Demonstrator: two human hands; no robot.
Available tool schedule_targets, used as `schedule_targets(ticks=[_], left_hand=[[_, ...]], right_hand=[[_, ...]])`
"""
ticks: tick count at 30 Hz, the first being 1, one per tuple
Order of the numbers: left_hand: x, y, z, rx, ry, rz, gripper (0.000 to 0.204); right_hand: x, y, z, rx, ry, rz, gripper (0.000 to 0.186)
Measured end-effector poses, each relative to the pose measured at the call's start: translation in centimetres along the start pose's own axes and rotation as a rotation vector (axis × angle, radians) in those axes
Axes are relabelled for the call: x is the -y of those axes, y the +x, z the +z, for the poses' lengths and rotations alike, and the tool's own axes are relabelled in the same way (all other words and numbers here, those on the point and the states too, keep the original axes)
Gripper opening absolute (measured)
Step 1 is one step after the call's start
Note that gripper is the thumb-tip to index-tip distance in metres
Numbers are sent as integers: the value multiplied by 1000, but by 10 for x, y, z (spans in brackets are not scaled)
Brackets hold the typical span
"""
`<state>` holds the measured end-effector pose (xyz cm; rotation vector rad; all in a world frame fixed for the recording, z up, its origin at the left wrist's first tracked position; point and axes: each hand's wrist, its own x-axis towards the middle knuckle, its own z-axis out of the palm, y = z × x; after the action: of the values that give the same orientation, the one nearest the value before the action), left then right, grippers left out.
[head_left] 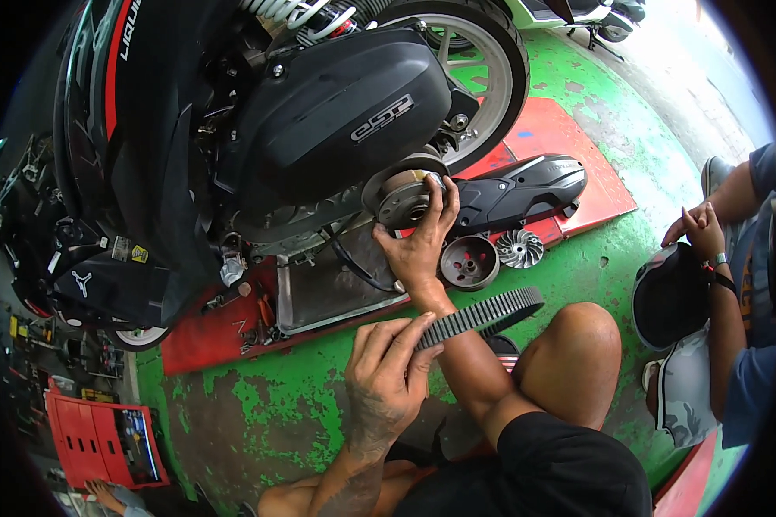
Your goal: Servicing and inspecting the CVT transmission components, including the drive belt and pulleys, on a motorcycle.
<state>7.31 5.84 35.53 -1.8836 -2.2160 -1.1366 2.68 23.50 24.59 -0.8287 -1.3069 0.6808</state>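
A toothed black drive belt (470, 319) is pinched at one end by the fingers of my left hand (386, 370), and its loop stretches to the right across my right forearm. Whether the belt goes round that forearm I cannot tell. My right hand (422, 237) grips a round metal pulley assembly (399, 194), thumb below and fingers over its right side. This assembly is beneath the black engine cover (345, 112) of a scooter. Right of my right wrist lie a clutch bell (470, 263) and a finned metal fan disc (520, 249).
A removed black cover (526, 194) rests on the red platform (591, 146) near the rear wheel (500, 77). Below the scooter are a metal tray (345, 289) and hand tools (265, 314). Another person (750, 284) sits at right. A red tool cabinet (99, 435) stands lower left.
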Motion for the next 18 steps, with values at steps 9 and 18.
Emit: schedule_targets(ticks=[9,18], left_hand=[[-2,1,7,-10,-81,8,36],[4,5,1,-37,-24,9,34]], right_hand=[[-15,1,-7,47,-105,-104,103],[0,5,-3,69,-123,-15,98]])
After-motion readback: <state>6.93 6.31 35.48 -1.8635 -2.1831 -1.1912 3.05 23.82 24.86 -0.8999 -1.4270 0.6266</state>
